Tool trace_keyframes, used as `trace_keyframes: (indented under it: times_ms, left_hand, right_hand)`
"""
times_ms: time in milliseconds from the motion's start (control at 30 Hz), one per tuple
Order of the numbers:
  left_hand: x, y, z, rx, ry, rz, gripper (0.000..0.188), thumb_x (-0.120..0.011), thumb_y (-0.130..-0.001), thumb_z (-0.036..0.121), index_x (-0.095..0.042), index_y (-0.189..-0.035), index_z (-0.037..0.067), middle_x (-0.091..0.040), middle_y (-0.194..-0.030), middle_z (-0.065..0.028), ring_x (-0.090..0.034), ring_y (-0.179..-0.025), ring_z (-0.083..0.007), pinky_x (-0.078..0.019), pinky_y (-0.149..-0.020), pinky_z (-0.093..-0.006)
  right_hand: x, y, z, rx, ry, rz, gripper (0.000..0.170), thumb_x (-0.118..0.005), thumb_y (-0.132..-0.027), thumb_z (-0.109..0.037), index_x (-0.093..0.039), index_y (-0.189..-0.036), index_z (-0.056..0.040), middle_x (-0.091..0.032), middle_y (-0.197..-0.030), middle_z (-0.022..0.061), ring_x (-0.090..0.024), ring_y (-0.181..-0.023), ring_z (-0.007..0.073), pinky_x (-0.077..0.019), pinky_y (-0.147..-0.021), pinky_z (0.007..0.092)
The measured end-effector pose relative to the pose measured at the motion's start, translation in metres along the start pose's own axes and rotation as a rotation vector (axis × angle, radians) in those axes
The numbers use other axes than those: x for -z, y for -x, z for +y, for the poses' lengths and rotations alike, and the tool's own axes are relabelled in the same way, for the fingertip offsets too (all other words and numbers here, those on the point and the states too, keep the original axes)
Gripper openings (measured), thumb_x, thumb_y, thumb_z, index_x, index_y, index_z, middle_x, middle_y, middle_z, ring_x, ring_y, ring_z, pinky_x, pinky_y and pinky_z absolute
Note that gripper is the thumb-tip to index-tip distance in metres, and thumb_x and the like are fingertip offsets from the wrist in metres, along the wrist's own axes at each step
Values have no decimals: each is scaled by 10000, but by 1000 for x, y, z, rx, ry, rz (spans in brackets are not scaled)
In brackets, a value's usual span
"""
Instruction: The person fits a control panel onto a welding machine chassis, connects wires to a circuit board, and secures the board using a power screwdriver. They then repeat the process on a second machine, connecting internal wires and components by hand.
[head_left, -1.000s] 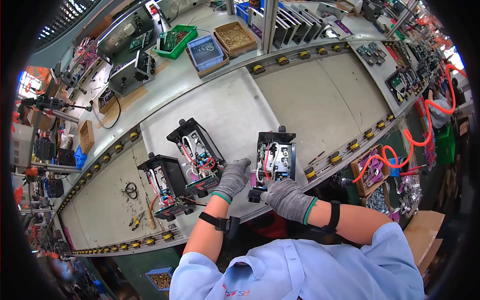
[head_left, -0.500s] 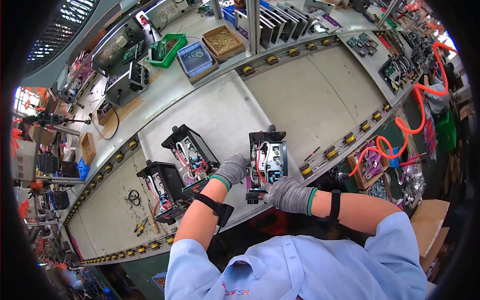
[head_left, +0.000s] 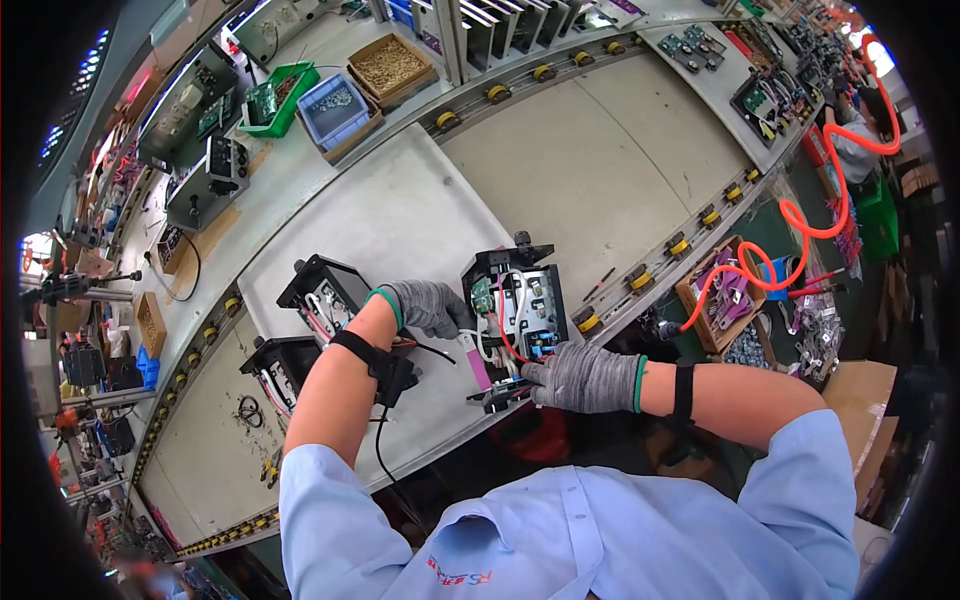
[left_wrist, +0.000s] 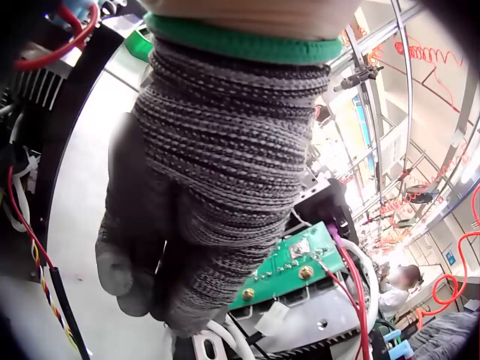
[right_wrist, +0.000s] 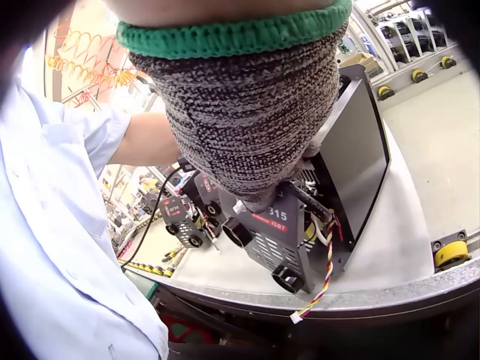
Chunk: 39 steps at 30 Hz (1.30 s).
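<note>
Rough knitted glove [right_wrist: 247,105] (matt), smooth case panel [right_wrist: 356,161].

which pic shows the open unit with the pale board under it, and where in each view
head: unit, just right of centre
left wrist: unit, lower right, partly behind the glove
right wrist: unit, right of centre, below the glove
shared landmark: pale board

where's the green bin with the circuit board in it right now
In the head view, the green bin is at the upper left, on the bench beyond the roller line, immediately left of the blue bin of small parts.
</note>
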<state>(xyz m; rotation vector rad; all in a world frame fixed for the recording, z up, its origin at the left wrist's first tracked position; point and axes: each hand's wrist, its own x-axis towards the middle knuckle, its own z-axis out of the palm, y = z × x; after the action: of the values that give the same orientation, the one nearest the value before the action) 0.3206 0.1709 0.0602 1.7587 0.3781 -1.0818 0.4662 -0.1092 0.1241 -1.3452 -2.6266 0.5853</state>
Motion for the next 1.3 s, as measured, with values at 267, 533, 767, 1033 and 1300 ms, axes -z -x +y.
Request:
trace_keyframes:
  times_ms: [267, 533, 767, 1033, 1300]
  left_hand:
    - [16, -19, 12, -41, -118, -67, 350, -754, -806, 132, -768, -1155, 127, -729, -874, -32, -662, -797, -155, -568, -745, -311]
    - [-29, 23, 29, 43, -44, 526, 448, -753, -843, 137, -662, -1270, 37, -726, -867, -129, -676, -793, -184, -557, -770, -340]
    - [-167, 99, 33, 3, 855, 1026, 805, -779, -889, 464, -438, -1469, 20, -635, -1254, -139, -679, -987, -254, -582, -758, -357]
    - [-212, 36, 32, 107, 1482, 716, 586, -750, -870, 576, -583, -1190, 114, -559, -1109, -98, -627, -994, -258, -571, -857, -460]
    - [-251, 5, 6, -439, 1650, 841, 417, -801, -886, 346, -597, -1152, 97, -633, -1081, -59, -652, -1046, -238, -546, -975, -454]
  right_hand:
    - [0, 16, 4, 51, 21, -1, 130, -632, -879, -214, -661, -923, -95, -618, -1025, 131, -694, -795, 308, -572, -614, 452]
    - [-4, 11, -3, -86, -95, -69, 164, -623, -911, -201, -671, -988, -64, -643, -1067, 128, -705, -834, 328, -588, -656, 451]
    - [-26, -31, -29, -184, -105, 110, 149, -612, -918, -157, -671, -999, -47, -667, -1062, 140, -710, -834, 326, -599, -663, 430]
    - [-15, -14, -20, -200, -304, 285, 146, -695, -895, -176, -673, -1010, -88, -661, -946, 116, -691, -810, 323, -562, -705, 461]
    - [29, -48, -13, -169, 59, 376, 152, -707, -795, -208, -716, -932, -144, -666, -962, 27, -632, -1005, 247, -475, -931, 422]
